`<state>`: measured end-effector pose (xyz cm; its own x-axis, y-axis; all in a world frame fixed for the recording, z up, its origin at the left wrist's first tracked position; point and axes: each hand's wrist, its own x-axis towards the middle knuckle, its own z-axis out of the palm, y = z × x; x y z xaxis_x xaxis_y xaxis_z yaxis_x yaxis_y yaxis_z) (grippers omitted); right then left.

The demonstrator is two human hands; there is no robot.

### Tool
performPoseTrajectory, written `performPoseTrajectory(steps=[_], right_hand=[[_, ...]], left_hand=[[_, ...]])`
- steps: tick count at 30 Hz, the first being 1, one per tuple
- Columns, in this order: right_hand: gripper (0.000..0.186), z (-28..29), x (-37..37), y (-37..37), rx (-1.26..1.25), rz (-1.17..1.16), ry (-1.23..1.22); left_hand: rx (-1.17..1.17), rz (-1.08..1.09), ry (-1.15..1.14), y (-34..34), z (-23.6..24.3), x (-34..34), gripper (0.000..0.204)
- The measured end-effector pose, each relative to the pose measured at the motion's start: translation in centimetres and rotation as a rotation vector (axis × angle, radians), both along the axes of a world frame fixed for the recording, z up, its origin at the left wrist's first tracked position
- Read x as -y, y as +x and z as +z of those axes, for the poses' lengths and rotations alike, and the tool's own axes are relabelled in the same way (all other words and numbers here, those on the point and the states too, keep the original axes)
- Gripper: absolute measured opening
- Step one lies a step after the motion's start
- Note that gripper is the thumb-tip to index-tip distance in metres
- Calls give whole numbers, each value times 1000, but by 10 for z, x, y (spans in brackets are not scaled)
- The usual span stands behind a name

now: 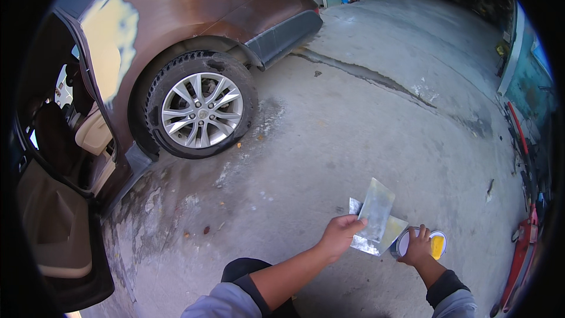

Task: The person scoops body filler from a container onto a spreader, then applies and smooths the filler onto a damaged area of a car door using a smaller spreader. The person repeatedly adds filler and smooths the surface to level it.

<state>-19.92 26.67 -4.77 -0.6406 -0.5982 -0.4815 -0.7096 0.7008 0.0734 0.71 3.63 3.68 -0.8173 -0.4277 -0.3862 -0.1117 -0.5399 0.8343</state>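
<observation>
Left thumb and fingers have the grey plate [377, 207] pinched near its lower end, so a loose pinch by the left hand [341, 237] could let it slide off the second plate [393, 233] under it; right hand [418, 251] has its fingers curled over the round tin [402, 242], just right of the plates, and an uneven pull could tip it, yellow patch [437, 246] and all; no writing's readable anywhere; wheel cap [201, 113] emblem's too tiny.
</observation>
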Motion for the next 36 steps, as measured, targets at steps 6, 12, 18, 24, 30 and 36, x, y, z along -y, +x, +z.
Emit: performPoseTrajectory(steps=[6,12,18,24,30,36], right_hand=[[119,-3,-2,-6,40,59,-8],[110,4,-11,7,2,66,-96],[101,-7,-22,14,-101,98,-173],[103,-17,-36,11,-135,164,-311],[108,-4,-39,-11,30,112,-387],[101,17,-44,-29,216,-31,-725]], left_hand=[[28,-8,-37,9,2,3,27],[57,33,-14,7,5,-1,27],[-12,49,30,4,10,-1,23],[-42,97,58,6,18,-3,19],[-31,107,47,6,22,-5,20],[-34,95,25,6,21,-4,23]])
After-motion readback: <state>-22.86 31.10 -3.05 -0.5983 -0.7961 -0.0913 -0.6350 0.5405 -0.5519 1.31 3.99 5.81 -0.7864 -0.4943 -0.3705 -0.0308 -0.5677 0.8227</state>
